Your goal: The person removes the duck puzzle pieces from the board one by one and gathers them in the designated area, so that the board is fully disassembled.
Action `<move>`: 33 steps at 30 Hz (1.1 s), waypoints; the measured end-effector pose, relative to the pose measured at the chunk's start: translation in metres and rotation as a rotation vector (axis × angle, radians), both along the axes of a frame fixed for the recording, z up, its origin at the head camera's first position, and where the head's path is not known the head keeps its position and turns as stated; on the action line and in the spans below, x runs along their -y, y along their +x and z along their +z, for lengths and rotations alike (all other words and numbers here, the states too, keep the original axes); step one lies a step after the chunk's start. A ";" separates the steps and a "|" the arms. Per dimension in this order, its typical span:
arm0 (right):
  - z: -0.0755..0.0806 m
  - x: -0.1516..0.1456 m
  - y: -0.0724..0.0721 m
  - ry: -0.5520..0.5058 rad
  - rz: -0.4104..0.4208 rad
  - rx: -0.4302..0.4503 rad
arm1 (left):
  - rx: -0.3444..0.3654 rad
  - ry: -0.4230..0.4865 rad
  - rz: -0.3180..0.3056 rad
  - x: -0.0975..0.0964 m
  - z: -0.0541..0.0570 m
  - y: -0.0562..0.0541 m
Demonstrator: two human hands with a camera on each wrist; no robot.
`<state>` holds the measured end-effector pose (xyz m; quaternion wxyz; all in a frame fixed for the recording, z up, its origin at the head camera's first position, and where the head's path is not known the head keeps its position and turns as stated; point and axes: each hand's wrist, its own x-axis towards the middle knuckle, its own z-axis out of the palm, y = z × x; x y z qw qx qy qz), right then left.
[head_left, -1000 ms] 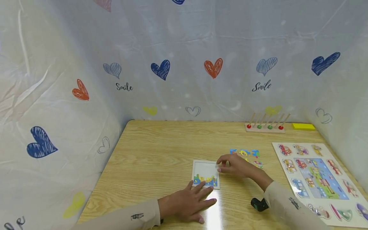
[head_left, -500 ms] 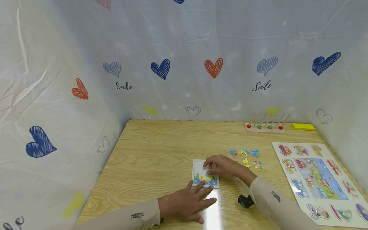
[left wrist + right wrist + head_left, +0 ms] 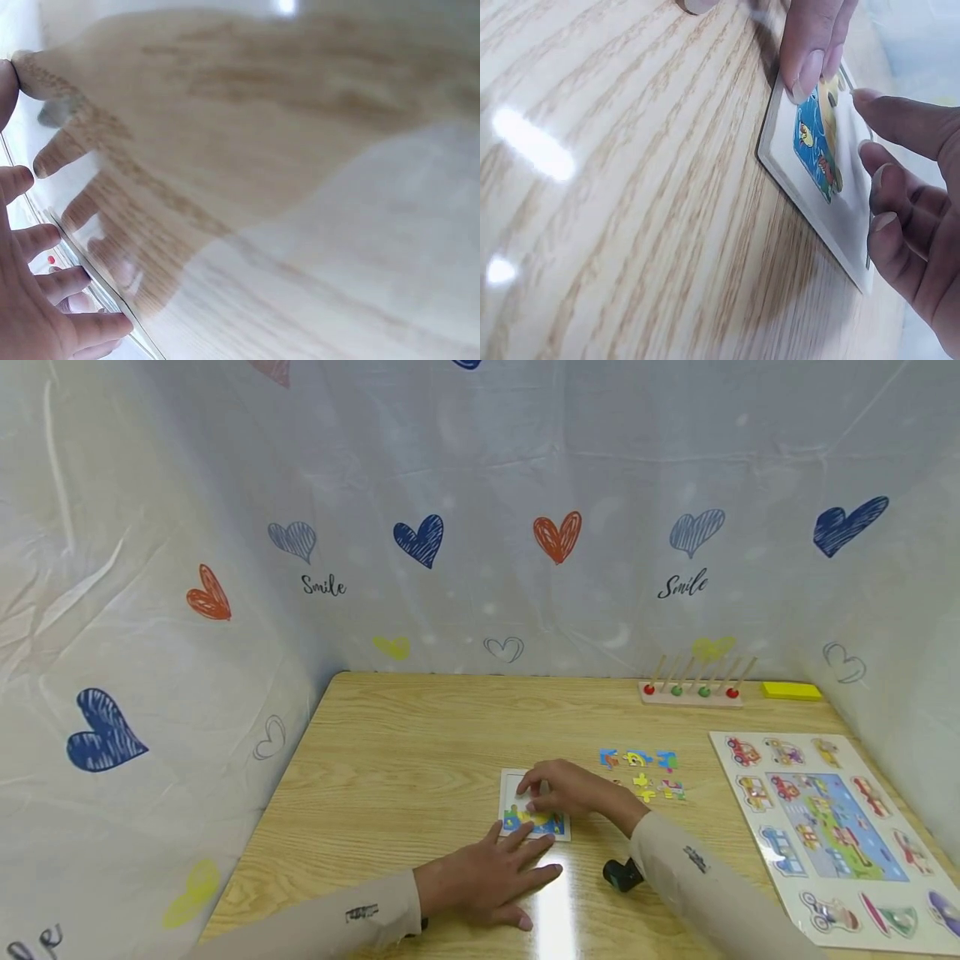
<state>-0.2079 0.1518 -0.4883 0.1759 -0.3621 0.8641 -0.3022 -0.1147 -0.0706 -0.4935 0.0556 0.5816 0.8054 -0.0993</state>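
Observation:
A small white puzzle tray (image 3: 510,781) lies on the table. Joined jigsaw pieces (image 3: 810,135) with a blue and yellow picture fill its near part. My left hand (image 3: 495,878) has its fingers spread, and its fingertips rest on the tray's near edge. Over the tray's white part is my right hand (image 3: 573,787), thumb and fingers bent toward each other. In the right wrist view, whether a piece sits between those fingertips cannot be made out. Several loose jigsaw pieces (image 3: 643,781) lie to the right of the tray.
A large vehicle puzzle board (image 3: 750,852) lies at the right. Toward the back right stand a peg rack (image 3: 690,695) with red and green beads and a yellow block (image 3: 791,691). Heart-printed sheeting (image 3: 487,468) hangs behind the wooden table (image 3: 390,752).
My right hand has moved left from the tray's right edge to above its middle. The tray and my left hand have shifted slightly away from me.

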 end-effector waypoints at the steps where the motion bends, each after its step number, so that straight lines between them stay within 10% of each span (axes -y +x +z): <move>1: 0.000 0.001 0.000 0.002 0.003 0.007 | 0.007 0.001 0.001 0.000 0.000 0.000; 33: 0.000 0.015 -0.002 0.063 0.061 0.072 | 0.022 0.030 0.009 0.001 -0.002 0.001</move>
